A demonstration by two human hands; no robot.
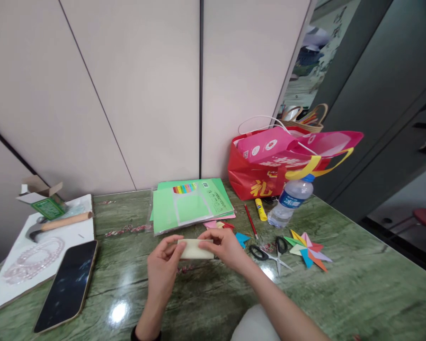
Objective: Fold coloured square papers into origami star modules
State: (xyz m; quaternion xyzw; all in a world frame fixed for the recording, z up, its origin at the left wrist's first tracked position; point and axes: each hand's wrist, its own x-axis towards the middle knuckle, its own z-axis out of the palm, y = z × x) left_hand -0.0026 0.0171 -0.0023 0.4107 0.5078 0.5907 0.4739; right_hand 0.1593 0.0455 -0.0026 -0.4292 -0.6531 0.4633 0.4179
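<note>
Between my two hands is a pale yellow folded piece of paper [196, 250], held level above the green table. My left hand [164, 260] pinches its left end between thumb and fingers. At the right end, my right hand [224, 245] grips it, with the thumb lying on the front face and the fingers behind. Just beyond the right hand lie pink and red folded papers [218, 225] and a blue folded piece [242, 239]. Open scissors [277, 258] rest to the right, beside a many-coloured paper pinwheel star [307, 250].
Green paper packs [191, 203] lie at the back near the wall. A red pencil [251, 221], a yellow glue stick [261, 210], a water bottle [291, 201] and a red bag [248, 177] stand or lie right. A phone [67, 286], hammer [62, 222], beads [35, 260] and green box [48, 207] are left.
</note>
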